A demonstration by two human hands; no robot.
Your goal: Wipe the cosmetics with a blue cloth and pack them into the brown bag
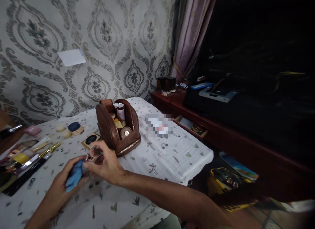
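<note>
My left hand (57, 183) is wrapped round a crumpled blue cloth (74, 176). In the fingers of my right hand (110, 166) is a small, shiny bottle (91, 156), clear with a rose-gold part. The blue cloth lies against or close beside it; the exact contact is hidden by the fingers. Just beyond my right hand stands an unzipped brown toiletry bag (105, 133), with a pale bottle (120, 112) and a round capped item (126, 133) among its contents. A square gold compact with a dark round centre (91, 139) lies between the bag and my hands.
Several cosmetic tubes and pens (31, 160) lie at the left, near a dark-lidded jar (75, 127) and a pink item (32, 130). A blurred-out object (159, 125) rests right of the bag. Beyond the table edge are an open drawer (192, 125) and a yellow container (216, 186).
</note>
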